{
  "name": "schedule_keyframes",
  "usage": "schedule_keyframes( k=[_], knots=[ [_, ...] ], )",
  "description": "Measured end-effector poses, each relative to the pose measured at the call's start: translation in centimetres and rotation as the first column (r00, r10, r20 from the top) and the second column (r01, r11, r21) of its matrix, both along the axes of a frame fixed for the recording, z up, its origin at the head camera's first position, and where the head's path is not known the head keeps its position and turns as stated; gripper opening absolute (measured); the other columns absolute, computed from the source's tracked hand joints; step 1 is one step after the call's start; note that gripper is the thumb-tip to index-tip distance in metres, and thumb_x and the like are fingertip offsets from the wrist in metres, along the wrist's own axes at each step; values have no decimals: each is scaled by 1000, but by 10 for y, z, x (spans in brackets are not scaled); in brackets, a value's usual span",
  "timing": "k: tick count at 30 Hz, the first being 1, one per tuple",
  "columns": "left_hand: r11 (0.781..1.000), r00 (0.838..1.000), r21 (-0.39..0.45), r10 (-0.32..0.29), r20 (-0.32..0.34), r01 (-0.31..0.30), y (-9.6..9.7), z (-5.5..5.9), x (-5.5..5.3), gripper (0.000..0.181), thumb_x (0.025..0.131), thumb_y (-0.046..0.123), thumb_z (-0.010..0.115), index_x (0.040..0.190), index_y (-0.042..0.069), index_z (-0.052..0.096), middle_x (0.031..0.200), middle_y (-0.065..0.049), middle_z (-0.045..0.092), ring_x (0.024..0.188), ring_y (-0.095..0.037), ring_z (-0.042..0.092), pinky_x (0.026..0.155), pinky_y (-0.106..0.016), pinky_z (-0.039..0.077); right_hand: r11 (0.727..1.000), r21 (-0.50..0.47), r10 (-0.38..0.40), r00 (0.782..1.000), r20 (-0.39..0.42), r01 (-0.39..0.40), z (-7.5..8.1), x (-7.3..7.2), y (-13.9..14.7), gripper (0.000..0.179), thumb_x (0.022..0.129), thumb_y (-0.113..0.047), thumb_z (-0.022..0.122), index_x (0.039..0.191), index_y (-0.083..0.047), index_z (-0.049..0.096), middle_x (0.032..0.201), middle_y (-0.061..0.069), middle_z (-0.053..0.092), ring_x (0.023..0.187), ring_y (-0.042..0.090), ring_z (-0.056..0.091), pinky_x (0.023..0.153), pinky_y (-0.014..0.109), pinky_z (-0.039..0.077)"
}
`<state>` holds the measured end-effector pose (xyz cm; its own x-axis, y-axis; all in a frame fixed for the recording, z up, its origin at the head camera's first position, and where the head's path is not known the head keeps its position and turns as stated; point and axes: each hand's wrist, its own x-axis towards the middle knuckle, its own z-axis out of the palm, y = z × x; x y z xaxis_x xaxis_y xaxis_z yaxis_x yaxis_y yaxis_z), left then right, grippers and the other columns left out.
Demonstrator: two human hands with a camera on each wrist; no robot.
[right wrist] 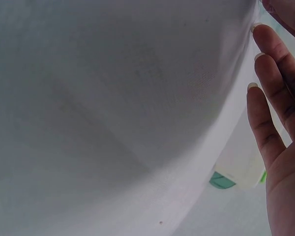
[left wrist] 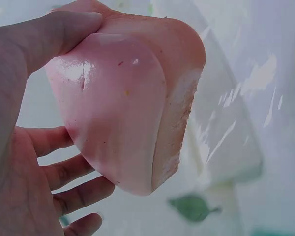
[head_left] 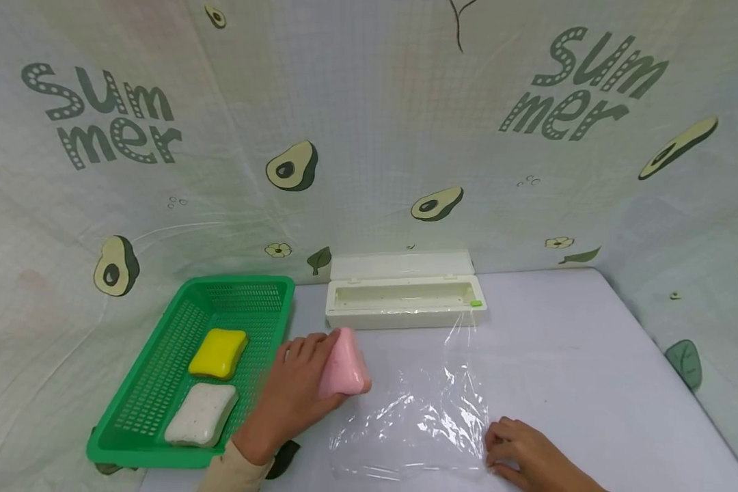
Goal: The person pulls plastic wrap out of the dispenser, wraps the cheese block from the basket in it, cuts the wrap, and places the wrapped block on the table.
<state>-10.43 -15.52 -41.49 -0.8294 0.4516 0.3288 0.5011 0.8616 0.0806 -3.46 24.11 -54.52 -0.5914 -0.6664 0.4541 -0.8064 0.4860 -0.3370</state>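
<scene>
My left hand (head_left: pixel 304 386) grips a pink soap bar (head_left: pixel 346 365), thumb on one side and fingers on the other. The left wrist view shows the bar's glossy face, with small specks and a rougher side. A sheet of clear plastic wrap (head_left: pixel 406 427) lies flat and shiny on the table, to the right of and below the bar. At the sheet's right edge rests my right hand (head_left: pixel 523 454), fingers loosely bent and thumb apart. Its fingertips touch or nearly touch the wrap; which, I cannot tell.
Left of my left hand is a green basket (head_left: pixel 141 459) holding a yellow soap bar (head_left: pixel 218 353) and a white soap bar (head_left: pixel 201 414). A white wrap dispenser (head_left: pixel 406 319) with raised lid and green slider (head_left: pixel 476 303) stands at the back, against the printed cloth (head_left: pixel 369 123).
</scene>
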Motion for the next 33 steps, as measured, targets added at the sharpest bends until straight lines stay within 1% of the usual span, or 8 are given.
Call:
schedule_keyframes(
  k=[5, 8, 11, 15, 20, 23, 28, 33],
  knots=[
    [995, 994, -32, -92, 57, 93, 36, -33, 10, 89, 69, 64, 66, 138, 14, 40, 118, -3, 51, 106, -23, 46, 91, -44, 34, 1000, -9, 10, 1000, -8, -10, 0, 0, 0, 18, 64, -19, 81, 74, -27, 69, 92, -15, 52, 78, -1, 46, 70, 9, 36],
    [989, 989, -80, -118, 91, 126, 53, -51, 15, 90, 69, 67, 62, 139, 15, 38, 119, -2, 51, 109, -21, 45, 94, -44, 34, 1000, -10, 8, 1000, -7, -8, 0, 0, 0, 19, 64, -18, 81, 74, -27, 69, 92, -15, 52, 78, -1, 46, 70, 10, 36],
    [983, 984, -112, -134, 113, 147, 66, -63, 19, 91, 69, 68, 61, 140, 16, 37, 119, -1, 51, 110, -19, 45, 95, -43, 33, 1000, -8, 2, 1000, 0, -2, 0, 0, 0, 19, 63, -18, 81, 74, -27, 69, 92, -15, 52, 79, -1, 47, 70, 9, 36],
    [979, 982, -118, -157, 101, 169, 81, -74, 22, 91, 68, 67, 62, 139, 16, 39, 118, -1, 52, 108, -18, 46, 94, -40, 34, 1000, -6, -3, 1000, 2, 3, 0, 1, 0, 19, 63, -17, 81, 74, -28, 69, 92, -16, 52, 79, -1, 47, 70, 10, 36],
    [974, 982, -137, -171, 77, 181, 92, -83, 22, 93, 66, 67, 63, 139, 15, 39, 119, -1, 52, 106, -19, 46, 94, -39, 33, 1000, -7, -11, 1000, 14, 11, 0, 1, 1, 20, 64, -17, 81, 74, -29, 69, 93, -17, 51, 79, -2, 46, 70, 10, 37],
    [971, 982, -158, -171, 76, 181, 95, -89, 20, 95, 66, 70, 61, 140, 15, 38, 120, -2, 52, 107, -19, 46, 95, -39, 32, 1000, -10, -7, 1000, 15, 7, -2, 1, 2, 19, 64, -17, 81, 75, -28, 69, 93, -17, 51, 79, -2, 46, 70, 10, 37],
    [967, 980, -167, -183, 80, 195, 98, -98, 19, 95, 67, 73, 59, 140, 16, 39, 121, -1, 52, 108, -19, 46, 97, -40, 32, 1000, -14, 2, 1000, 12, -2, -4, 1, 2, 20, 64, -16, 81, 75, -28, 69, 93, -17, 51, 79, -2, 46, 70, 10, 38],
    [964, 977, -164, -198, 84, 210, 100, -104, 20, 97, 67, 76, 57, 141, 17, 38, 122, -1, 52, 109, -19, 47, 98, -41, 32, 1000, -18, 12, 1000, 16, -12, -5, 0, 3, 16, 68, -18, 80, 75, -27, 69, 93, -16, 52, 79, -1, 46, 70, 10, 37]
  ],
)
